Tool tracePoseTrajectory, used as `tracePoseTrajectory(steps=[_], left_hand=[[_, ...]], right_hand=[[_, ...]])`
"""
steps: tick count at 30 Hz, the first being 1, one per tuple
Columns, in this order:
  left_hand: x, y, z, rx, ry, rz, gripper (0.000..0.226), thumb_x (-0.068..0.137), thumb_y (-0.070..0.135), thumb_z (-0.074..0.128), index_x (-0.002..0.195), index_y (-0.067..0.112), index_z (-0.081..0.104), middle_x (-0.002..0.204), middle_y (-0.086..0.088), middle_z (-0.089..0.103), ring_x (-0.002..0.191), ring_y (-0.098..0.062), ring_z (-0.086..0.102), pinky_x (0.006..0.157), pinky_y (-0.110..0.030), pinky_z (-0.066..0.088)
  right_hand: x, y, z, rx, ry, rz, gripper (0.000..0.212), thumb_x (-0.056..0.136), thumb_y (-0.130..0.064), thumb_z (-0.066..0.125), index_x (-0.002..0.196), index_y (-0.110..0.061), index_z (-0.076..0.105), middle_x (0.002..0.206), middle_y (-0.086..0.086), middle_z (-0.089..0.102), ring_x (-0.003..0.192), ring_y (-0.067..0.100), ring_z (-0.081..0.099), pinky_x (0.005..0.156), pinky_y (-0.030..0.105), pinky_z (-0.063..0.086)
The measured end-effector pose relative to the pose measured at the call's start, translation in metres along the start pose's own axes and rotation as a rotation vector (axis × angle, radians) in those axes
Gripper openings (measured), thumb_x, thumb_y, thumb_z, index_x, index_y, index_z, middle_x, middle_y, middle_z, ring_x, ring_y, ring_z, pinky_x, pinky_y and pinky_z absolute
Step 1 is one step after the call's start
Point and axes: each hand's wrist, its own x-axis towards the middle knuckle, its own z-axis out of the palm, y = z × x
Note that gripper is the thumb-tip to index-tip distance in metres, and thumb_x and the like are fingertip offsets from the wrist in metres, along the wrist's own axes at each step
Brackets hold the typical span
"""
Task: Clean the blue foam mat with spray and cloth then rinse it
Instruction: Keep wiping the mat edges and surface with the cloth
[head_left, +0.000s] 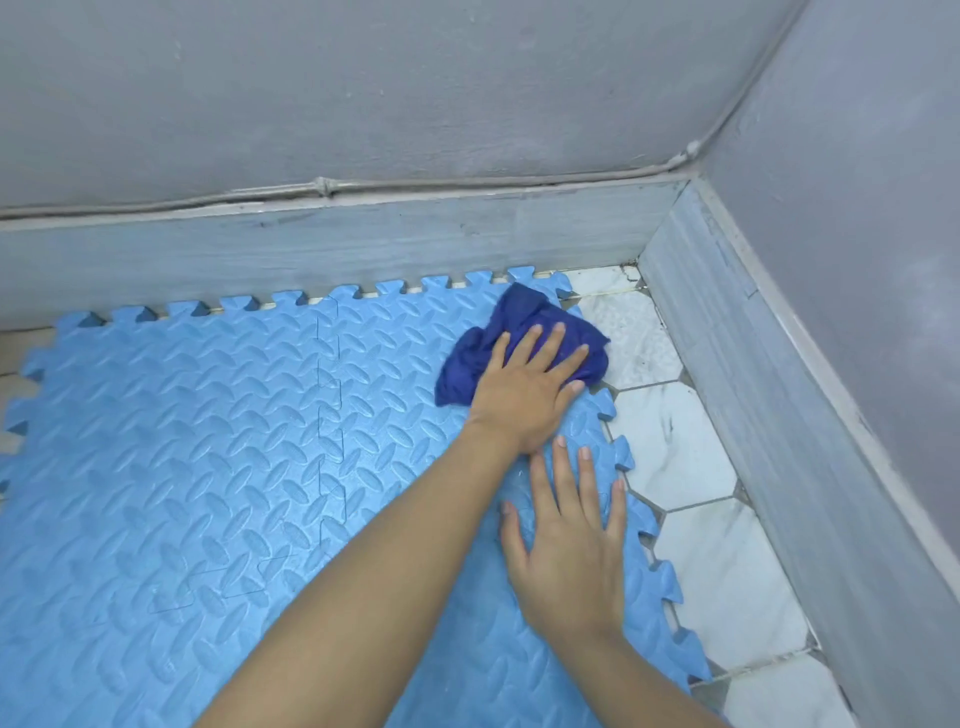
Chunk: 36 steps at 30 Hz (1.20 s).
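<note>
The blue foam mat (218, 467), made of interlocking tiles with a leaf-like embossed pattern, covers the floor from the left to the centre. A crumpled dark blue cloth (524, 317) lies on the mat's far right corner. My left hand (524, 389) presses flat on the cloth with its fingers straight and spread. My right hand (569, 551) rests flat on the mat just nearer to me, close to the toothed right edge, holding nothing. No spray bottle is in view.
White marbled hexagonal floor tiles (711, 566) run along the mat's right side. A grey skirting board (322, 244) and grey walls (363, 93) close off the back and right, meeting in a corner at the upper right.
</note>
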Motion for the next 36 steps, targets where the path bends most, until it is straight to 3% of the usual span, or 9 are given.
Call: tracePoseTrajectory(steps=[2,6,13,17,22,25,27,32,36], left_hand=[[0.01,-0.012,-0.006,-0.035,-0.011,-0.012,0.051,0.102,0.047,0.016,0.152,0.037,0.009,0.162,0.007,0.001,0.149,-0.015,-0.001,0.119,-0.042,-0.004],[-0.011,-0.11,-0.017,-0.086,0.099,-0.308,0.053,0.102,0.045,0.018,0.153,0.031,0.011,0.163,0.003,0.002,0.15,-0.019,0.001,0.119,-0.043,0.0],[-0.19,-0.285,-0.023,-0.03,0.189,-0.856,0.051,0.104,0.034,0.025,0.149,0.01,0.03,0.16,-0.014,0.016,0.145,-0.039,0.015,0.112,-0.062,0.016],[-0.222,-0.231,-0.004,-0.008,0.17,-0.862,0.051,0.104,0.032,0.025,0.142,0.002,0.04,0.16,-0.012,0.018,0.145,-0.037,0.017,0.114,-0.059,0.015],[-0.225,-0.075,0.024,-0.008,0.13,-0.394,0.057,0.098,0.046,0.014,0.151,0.028,0.026,0.16,0.001,0.018,0.148,-0.023,0.014,0.119,-0.044,0.008],[-0.248,-0.043,0.035,-0.039,0.097,-0.243,0.052,0.1,0.044,0.018,0.151,0.035,0.02,0.16,0.007,0.015,0.148,-0.017,0.011,0.119,-0.038,0.002],[-0.269,-0.064,0.036,-0.049,0.124,-0.33,0.053,0.1,0.046,0.017,0.151,0.036,0.018,0.16,0.008,0.013,0.149,-0.015,0.01,0.12,-0.037,0.0],[-0.363,-0.165,0.022,-0.175,0.152,-1.005,0.052,0.103,0.037,0.022,0.153,0.027,0.013,0.163,-0.002,0.005,0.149,-0.023,0.003,0.119,-0.052,0.004],[-0.383,-0.157,0.017,-0.21,0.075,-0.993,0.051,0.103,0.037,0.021,0.15,0.018,0.031,0.163,0.001,0.001,0.149,-0.026,-0.001,0.118,-0.054,0.001]], right_hand=[[0.0,0.001,-0.001,0.003,-0.001,-0.002,0.064,0.094,-0.051,0.032,0.151,-0.021,0.035,0.159,0.002,0.029,0.15,0.022,0.02,0.118,0.055,0.016],[0.0,0.002,-0.002,0.012,-0.012,-0.018,0.063,0.095,-0.051,0.031,0.151,-0.022,0.033,0.16,0.0,0.027,0.15,0.021,0.018,0.119,0.055,0.015],[0.001,0.002,-0.004,0.041,-0.016,-0.045,0.062,0.096,-0.05,0.033,0.151,-0.022,0.034,0.159,0.0,0.03,0.149,0.022,0.021,0.119,0.055,0.013],[0.002,0.002,-0.004,0.063,-0.01,-0.017,0.06,0.097,-0.049,0.033,0.15,-0.023,0.035,0.159,0.0,0.031,0.149,0.022,0.022,0.12,0.054,0.012],[0.0,0.002,-0.005,0.083,-0.013,-0.001,0.058,0.098,-0.048,0.029,0.15,-0.024,0.035,0.158,0.001,0.032,0.149,0.022,0.022,0.12,0.052,0.011],[0.0,-0.001,-0.004,0.11,0.007,0.012,0.056,0.099,-0.046,0.028,0.15,-0.025,0.035,0.159,0.0,0.031,0.149,0.021,0.021,0.12,0.052,0.011],[0.0,0.0,-0.002,0.117,0.004,0.004,0.055,0.099,-0.045,0.026,0.151,-0.026,0.033,0.16,-0.001,0.029,0.15,0.02,0.019,0.12,0.052,0.008],[-0.002,0.0,-0.002,0.094,-0.042,-0.008,0.055,0.102,-0.044,0.019,0.154,-0.026,0.023,0.162,0.0,0.021,0.151,0.021,0.012,0.12,0.053,0.002],[0.002,0.008,-0.012,0.186,-0.169,-0.082,0.057,0.103,-0.035,0.032,0.155,-0.021,0.016,0.164,0.001,0.009,0.152,0.022,0.002,0.119,0.049,-0.006]])
